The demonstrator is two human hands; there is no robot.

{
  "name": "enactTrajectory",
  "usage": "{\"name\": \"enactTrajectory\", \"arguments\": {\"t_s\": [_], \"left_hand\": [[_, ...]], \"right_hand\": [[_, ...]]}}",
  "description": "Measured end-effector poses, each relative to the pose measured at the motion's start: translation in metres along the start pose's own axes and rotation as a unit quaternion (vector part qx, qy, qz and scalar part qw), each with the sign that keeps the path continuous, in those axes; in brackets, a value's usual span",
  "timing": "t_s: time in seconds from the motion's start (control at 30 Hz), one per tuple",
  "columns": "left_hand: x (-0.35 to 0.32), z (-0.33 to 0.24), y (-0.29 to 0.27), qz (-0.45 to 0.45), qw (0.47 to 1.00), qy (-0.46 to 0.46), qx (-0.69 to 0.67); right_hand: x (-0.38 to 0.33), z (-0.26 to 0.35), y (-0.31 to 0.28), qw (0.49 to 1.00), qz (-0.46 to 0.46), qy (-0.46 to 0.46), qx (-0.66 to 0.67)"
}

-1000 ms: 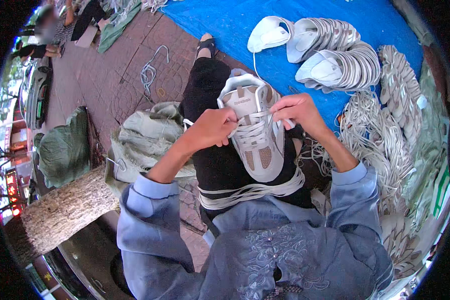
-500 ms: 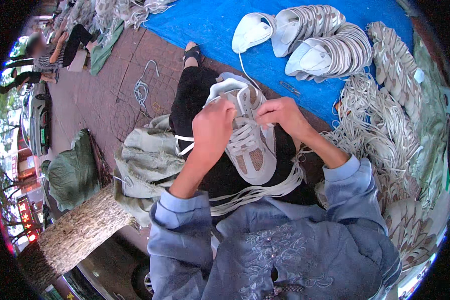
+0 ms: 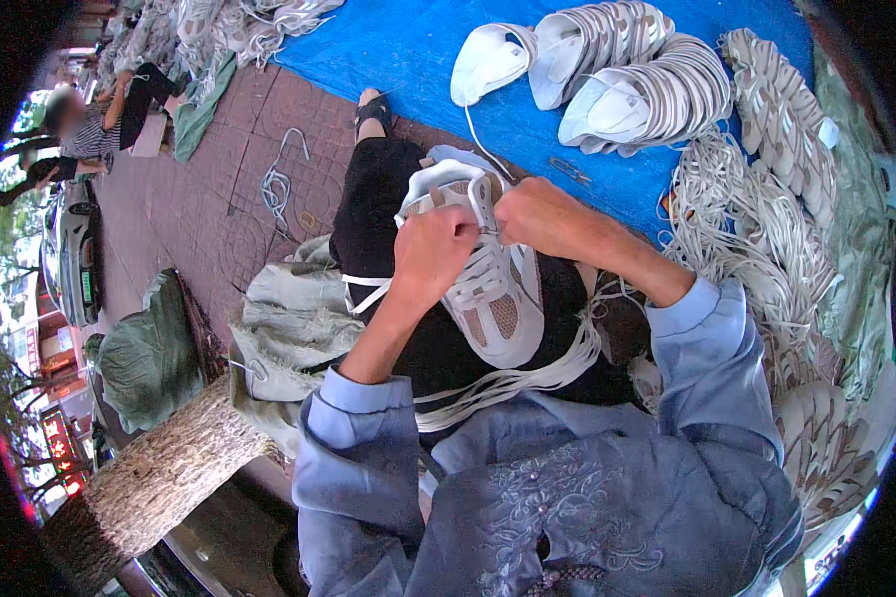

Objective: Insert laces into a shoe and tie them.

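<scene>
A beige and white sneaker upper (image 3: pixel 506 323) with tan mesh lies across my black-trousered lap, toe toward me. White shoelace (image 3: pixel 481 277) crosses its front in several rows. My left hand (image 3: pixel 434 251) is closed in a pinch over the left eyelet edge, near the collar. Opposite it, my right hand (image 3: pixel 550 221) is closed at the right eyelet edge, knuckles up. Both seem to grip the lace, though the fingertips are mostly hidden. A bundle of loose white laces (image 3: pixel 558 368) drapes over my lap below the toe.
Nested shoe uppers (image 3: pixel 657 99) stand in rows on a blue tarp (image 3: pixel 398 60). A tangled lace pile (image 3: pixel 737 229) lies at right, beside more uppers (image 3: pixel 816 448). Left are a grey-green cloth (image 3: pixel 294 308), a tree trunk (image 3: pixel 179 478) and a green sack (image 3: pixel 149 348). Another person (image 3: pixel 95 124) sits far left.
My right hand has moved left and inward, closer to the left hand, onto the eyelet edge. The left hand has shifted slightly right and down. The shoe stays in about the same place.
</scene>
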State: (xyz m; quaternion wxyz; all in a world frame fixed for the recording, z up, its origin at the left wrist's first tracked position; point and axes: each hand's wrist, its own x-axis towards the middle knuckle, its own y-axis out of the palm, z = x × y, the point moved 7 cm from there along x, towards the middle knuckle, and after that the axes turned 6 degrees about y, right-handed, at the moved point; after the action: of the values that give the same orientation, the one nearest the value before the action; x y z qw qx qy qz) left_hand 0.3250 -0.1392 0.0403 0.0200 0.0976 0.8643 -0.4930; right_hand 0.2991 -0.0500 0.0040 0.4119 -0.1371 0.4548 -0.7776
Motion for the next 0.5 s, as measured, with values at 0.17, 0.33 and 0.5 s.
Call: {"name": "enactTrajectory", "arguments": {"t_s": [0.17, 0.33, 0.5], "left_hand": [[0.0, 0.0, -0.008, -0.045, 0.998, 0.036, -0.019], [-0.004, 0.013, 0.009, -0.006, 1.0, -0.024, 0.008], [0.007, 0.009, 0.02, 0.041, 0.999, 0.032, -0.011]], "right_hand": [[-0.002, 0.006, -0.021, 0.992, -0.072, -0.092, 0.049], [-0.004, 0.043, -0.029, 0.981, -0.112, -0.048, -0.152], [-0.016, -0.015, 0.001, 0.982, -0.084, -0.03, 0.169]]}}
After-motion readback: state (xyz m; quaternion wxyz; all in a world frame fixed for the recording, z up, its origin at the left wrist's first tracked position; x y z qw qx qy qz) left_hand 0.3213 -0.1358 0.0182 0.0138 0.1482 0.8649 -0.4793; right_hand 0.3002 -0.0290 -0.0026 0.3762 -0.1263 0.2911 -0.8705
